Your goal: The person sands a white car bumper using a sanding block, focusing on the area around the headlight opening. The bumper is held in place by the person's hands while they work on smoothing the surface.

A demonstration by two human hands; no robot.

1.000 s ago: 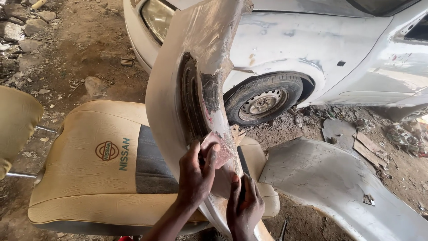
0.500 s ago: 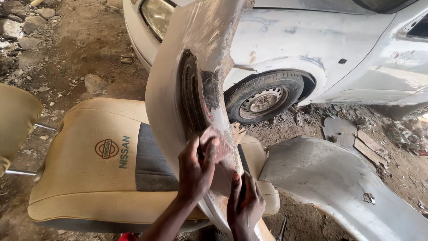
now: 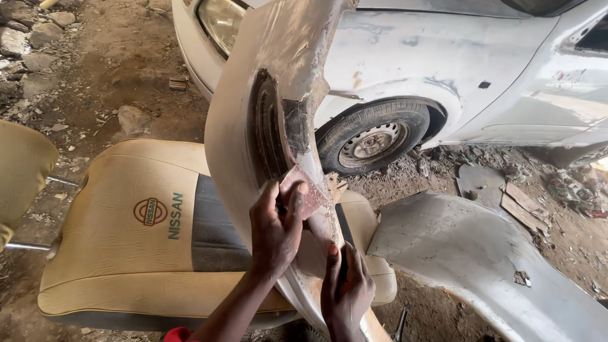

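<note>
A beige, scuffed car bumper [image 3: 234, 114] stands upright in front of me, with a dark vent recess and a rough patched area on its curved face. My left hand [image 3: 273, 231] presses a reddish piece of sandpaper [image 3: 311, 197] against the bumper just below the patched area. Lower down, my right hand [image 3: 347, 288] grips the bumper's edge, fingers wrapped around it.
A tan and grey car seat [image 3: 126, 221] lies flat behind the bumper. A white car [image 3: 411, 57] with a bare steel wheel [image 3: 373, 142] is parked beyond. A grey body panel [image 3: 468, 253] lies on the dirt at right, a tan cushion [image 3: 22, 171] at left, with stones and debris around.
My left hand has slid the sandpaper a little upward along the bumper. My right hand keeps its grip in the same place.
</note>
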